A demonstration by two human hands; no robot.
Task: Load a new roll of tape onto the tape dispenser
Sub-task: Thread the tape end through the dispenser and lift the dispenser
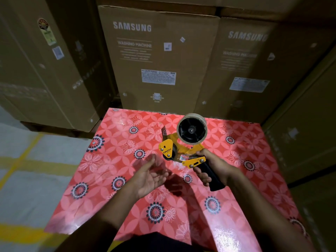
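Observation:
A yellow tape dispenser with a black handle is held above the table, and my right hand is wrapped around that handle. A pale roll of tape sits on the dispenser's black hub at its far end. The metal blade end points away to the left. My left hand hovers palm up just left of the dispenser with its fingers spread, holding nothing and not touching the tool.
The table wears a red cloth with a flower pattern. Tall brown cardboard appliance boxes stand close behind it and along the right side. On the left lies grey floor with yellow lines.

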